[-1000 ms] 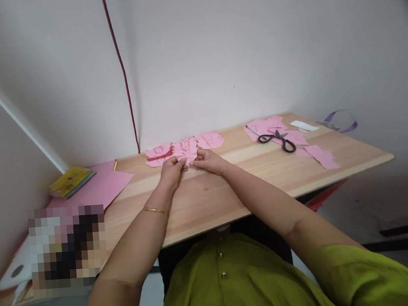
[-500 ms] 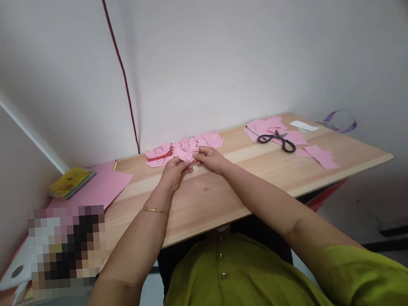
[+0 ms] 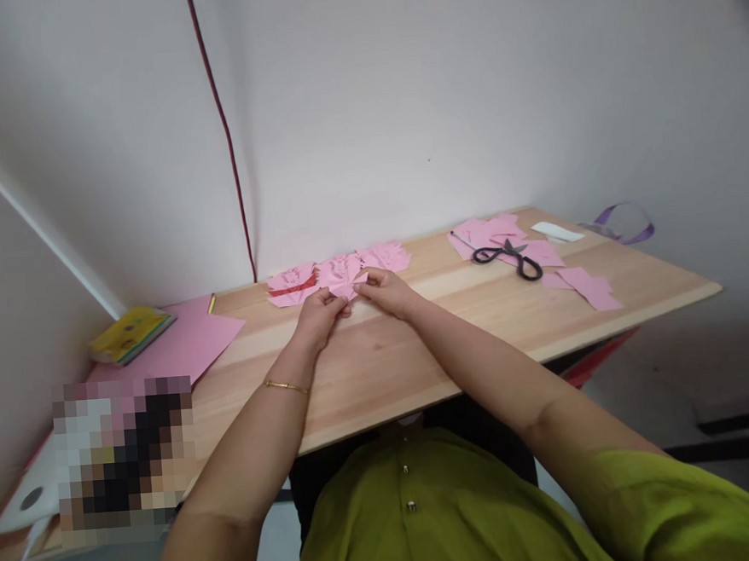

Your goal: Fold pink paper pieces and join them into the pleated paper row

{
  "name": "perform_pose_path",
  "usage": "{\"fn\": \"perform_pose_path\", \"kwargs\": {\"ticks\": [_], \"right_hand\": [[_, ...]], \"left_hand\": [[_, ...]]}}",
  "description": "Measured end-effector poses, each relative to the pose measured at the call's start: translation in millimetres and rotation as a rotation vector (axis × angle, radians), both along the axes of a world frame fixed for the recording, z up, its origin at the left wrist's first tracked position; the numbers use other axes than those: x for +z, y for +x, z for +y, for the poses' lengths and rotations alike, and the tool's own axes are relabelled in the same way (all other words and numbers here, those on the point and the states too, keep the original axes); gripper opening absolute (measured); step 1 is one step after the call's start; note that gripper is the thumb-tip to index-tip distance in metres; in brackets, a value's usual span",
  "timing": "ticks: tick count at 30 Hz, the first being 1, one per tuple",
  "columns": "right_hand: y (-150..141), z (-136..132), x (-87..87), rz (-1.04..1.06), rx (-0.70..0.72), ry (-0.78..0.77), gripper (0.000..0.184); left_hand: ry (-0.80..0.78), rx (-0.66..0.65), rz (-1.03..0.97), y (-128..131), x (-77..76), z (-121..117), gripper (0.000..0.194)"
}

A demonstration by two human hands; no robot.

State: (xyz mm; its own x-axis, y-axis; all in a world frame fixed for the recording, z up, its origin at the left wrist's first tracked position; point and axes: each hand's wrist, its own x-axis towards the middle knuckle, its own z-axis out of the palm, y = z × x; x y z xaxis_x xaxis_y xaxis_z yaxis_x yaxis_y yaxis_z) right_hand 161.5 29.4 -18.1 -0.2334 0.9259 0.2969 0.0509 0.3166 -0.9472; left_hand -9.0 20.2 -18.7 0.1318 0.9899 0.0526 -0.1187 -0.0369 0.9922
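Both of my hands meet at the far middle of a light wooden table [image 3: 386, 357]. My left hand [image 3: 318, 313], with a thin gold bangle on its wrist, pinches the near left edge of a folded pink paper piece [image 3: 343, 276]. My right hand [image 3: 385, 292] pinches the same piece from the right. The piece belongs to a row of crumpled pink paper shapes [image 3: 385, 255] lying along the wall, one with a red strip [image 3: 293, 286] in it.
Black scissors [image 3: 507, 256] lie on pink paper scraps [image 3: 583, 285] at the right. A white slip [image 3: 557, 231] and purple ribbon [image 3: 627, 222] sit at the far right corner. A pink sheet [image 3: 186, 341] and yellow booklet [image 3: 131, 330] lie left. A red cord [image 3: 223, 129] hangs down the wall.
My fingers have shifted slightly on the pink piece, the left fingertips moving a little toward the wall. Nothing else on the table has moved.
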Motion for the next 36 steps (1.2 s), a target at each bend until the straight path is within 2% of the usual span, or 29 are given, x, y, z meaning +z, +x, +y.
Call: {"fn": "perform_pose_path", "kwargs": {"ticks": [12, 24, 32, 36], "right_hand": [[0.6, -4.1, 5.9, -0.069, -0.098, -0.032, 0.028], [0.1, -5.9, 6.9, -0.011, -0.122, -0.129, 0.030], [-0.6, -6.0, 3.9, -0.027, -0.025, -0.093, 0.027], [-1.5, -5.5, 3.9, -0.023, -0.040, -0.113, 0.026]], "left_hand": [[-0.071, 0.040, -0.102, 1.1, 3.9, 0.3, 0.021], [-0.210, 0.030, -0.427, -1.9, 11.7, 0.5, 0.019], [-0.189, 0.158, -0.542, -0.9, 11.8, 3.4, 0.022], [-0.195, 0.233, -0.568, -2.1, 11.5, 5.9, 0.021]]}}
